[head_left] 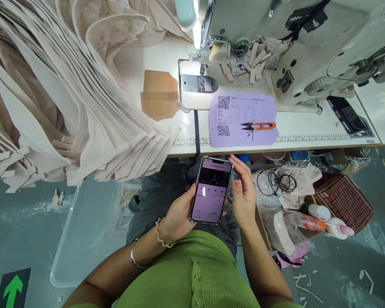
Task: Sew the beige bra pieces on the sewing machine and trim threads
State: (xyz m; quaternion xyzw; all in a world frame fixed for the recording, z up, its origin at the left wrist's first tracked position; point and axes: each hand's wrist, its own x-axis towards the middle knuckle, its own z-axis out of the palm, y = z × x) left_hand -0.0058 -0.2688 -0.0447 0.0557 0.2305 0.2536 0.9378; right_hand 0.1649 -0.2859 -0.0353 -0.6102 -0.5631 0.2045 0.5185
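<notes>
Phone [211,192] points lengthwise toward table [298,122], tilted right.

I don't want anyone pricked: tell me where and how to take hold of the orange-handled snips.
Probably best by the orange handle, from above and the person's right: the snips lie flat on the purple paper, dark blades pointing left, away from that side, and the looped handle end facing right.

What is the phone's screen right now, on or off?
On. The phone in the left hand shows a lit, pale purple page below a dark panel, with small icons visible.
</notes>
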